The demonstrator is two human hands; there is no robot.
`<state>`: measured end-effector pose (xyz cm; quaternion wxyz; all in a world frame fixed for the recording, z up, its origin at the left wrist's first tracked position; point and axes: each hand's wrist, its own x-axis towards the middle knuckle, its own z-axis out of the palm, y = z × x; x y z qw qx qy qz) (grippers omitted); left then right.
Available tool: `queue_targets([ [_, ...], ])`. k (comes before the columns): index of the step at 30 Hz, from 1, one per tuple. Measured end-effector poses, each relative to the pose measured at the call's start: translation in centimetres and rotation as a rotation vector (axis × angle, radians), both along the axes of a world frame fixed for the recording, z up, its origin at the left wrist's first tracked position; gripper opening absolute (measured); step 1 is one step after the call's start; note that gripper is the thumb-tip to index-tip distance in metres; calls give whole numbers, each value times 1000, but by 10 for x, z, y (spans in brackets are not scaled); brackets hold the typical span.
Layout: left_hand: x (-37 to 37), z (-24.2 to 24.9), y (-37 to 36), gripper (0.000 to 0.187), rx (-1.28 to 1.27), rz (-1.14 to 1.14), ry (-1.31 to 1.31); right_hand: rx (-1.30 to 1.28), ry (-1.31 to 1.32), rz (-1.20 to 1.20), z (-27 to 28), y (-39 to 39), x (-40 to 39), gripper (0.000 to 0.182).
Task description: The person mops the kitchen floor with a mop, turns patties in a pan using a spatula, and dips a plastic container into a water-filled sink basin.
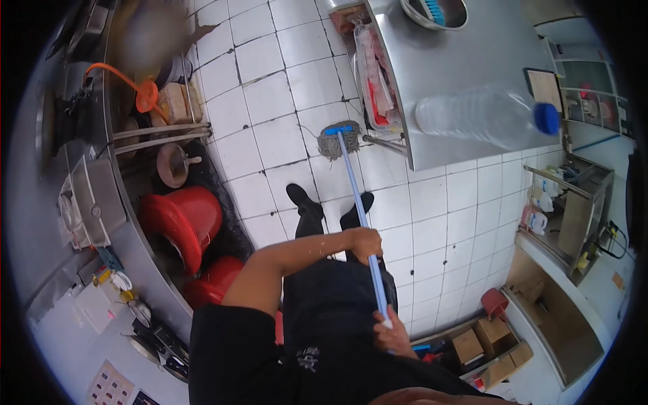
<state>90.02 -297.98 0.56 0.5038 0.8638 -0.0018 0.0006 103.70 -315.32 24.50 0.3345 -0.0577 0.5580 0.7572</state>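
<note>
A mop with a pale blue handle [356,177] slants down from my body to the floor. Its grey string head [331,146], under a blue clamp, lies on the white tiles by a corner of the steel table. My left hand [366,244] is closed round the middle of the handle, with that arm crossing in front of my dark apron. Nearer my body, my right hand [393,332] is wrapped round the upper end of the handle. My dark boots [304,201] stand on either side of the handle.
A steel table [466,67] on the right holds a large plastic bottle [479,116] and a metal bowl [439,23]. Red tubs [181,219] sit under the left counter. A red bucket [495,304] and cardboard boxes [468,346] are at lower right.
</note>
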Motion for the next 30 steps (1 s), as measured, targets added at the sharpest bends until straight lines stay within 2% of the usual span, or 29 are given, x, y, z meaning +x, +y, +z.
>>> queue_targets([
  [1,-2,-17,7,17,112,-37,24,43,-21,65,-16,-2,-6,52],
  [5,-26,-103,62,19,-182,36,-85,140,-70,3,-71,47,-42,50],
  [6,-31,-99,107,18,2,-10,53,150,-50,-18,-92,80,-47,49],
  [8,-32,-145,183,14,87,88,19,215,-180,-40,-146,137,-50,48],
  [10,-34,-137,260,11,454,125,147,187,-39,-190,-183,202,-57,47],
  [11,-35,-140,288,11,488,111,188,197,-76,-181,-196,225,-62,46],
  [13,-38,-143,299,10,494,58,261,166,-151,-152,-207,227,-70,43],
  [16,-27,-154,239,11,418,-15,279,180,-94,-154,-205,164,-56,42],
  [17,-21,-169,201,14,394,17,208,154,-154,-112,-197,133,-44,42],
  [18,-13,-166,163,20,250,46,128,134,-209,-65,-185,97,-28,42],
  [19,4,-165,116,23,179,14,183,72,-227,7,-164,60,-9,43],
  [21,21,-138,20,19,66,119,76,2,-209,94,-109,-1,25,44],
  [22,28,-122,-25,20,51,163,82,-9,-227,154,-90,-46,40,44],
  [23,37,-91,-49,20,24,103,178,-21,-244,217,-80,-72,53,44],
  [25,42,-40,-61,21,-42,53,156,-109,-107,163,-41,-62,64,44],
  [26,41,-40,-66,21,-53,101,129,-159,-37,134,-26,-57,65,45],
  [28,42,-59,-43,21,-46,217,73,-147,-41,204,-41,-27,74,45],
  [29,36,-51,-7,25,-96,196,153,-145,-38,249,-53,-5,80,45],
  [30,27,-70,16,28,-43,237,170,-201,-131,322,-66,26,75,45],
])
